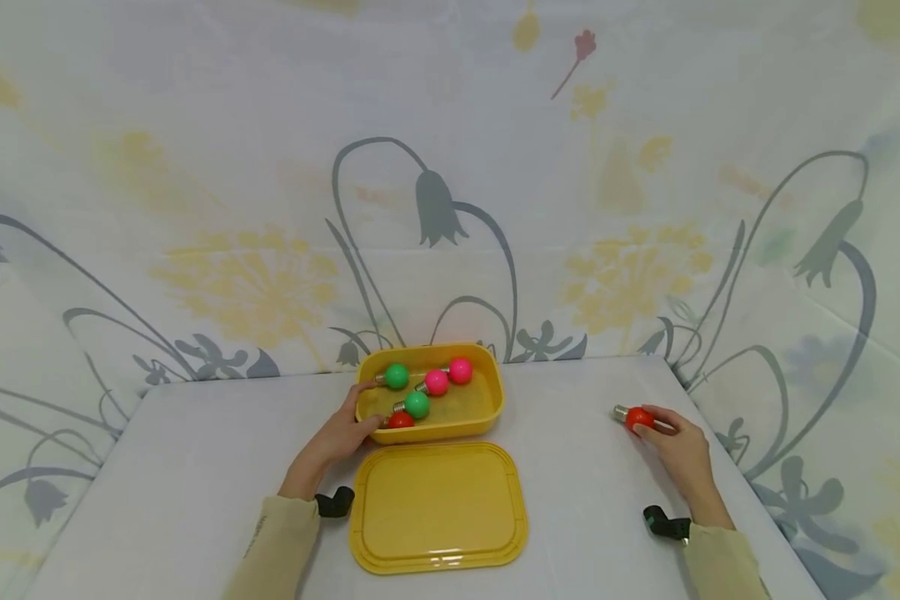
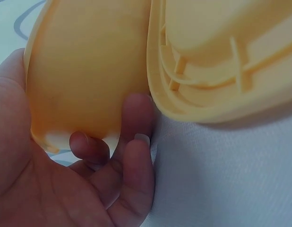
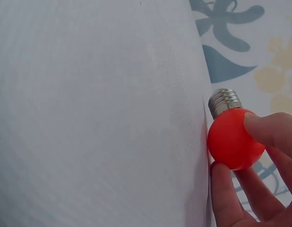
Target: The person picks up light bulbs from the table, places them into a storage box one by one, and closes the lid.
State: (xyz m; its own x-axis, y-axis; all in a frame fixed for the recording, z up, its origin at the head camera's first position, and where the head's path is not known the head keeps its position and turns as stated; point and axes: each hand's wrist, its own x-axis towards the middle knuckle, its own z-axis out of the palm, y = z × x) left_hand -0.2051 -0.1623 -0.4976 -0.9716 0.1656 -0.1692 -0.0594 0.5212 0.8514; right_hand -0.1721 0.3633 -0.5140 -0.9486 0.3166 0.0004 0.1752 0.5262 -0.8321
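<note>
My left hand [image 1: 341, 433] grips the left end of a yellow plastic box [image 1: 461, 430]. In the left wrist view, that hand's fingers [image 2: 138, 168] curl against the box wall [image 2: 89, 66]. Inside the box lie a red bulb [image 1: 401, 420], two green bulbs [image 1: 417, 405] and two pink bulbs [image 1: 437, 382]. Far to the right, my right hand [image 1: 682, 454] pinches another red light bulb [image 1: 640, 419] by its round globe. The right wrist view shows the thumb [image 3: 273, 130] and fingertips on that globe, with the metal screw base [image 3: 225, 101] pointing away.
A yellow lid [image 1: 438, 508] lies flat on the white-covered table [image 1: 570, 500], just in front of the box. A flower-printed cloth [image 1: 450, 292] hangs behind the table and along its sides. Each wrist carries a small black camera [image 1: 335, 502].
</note>
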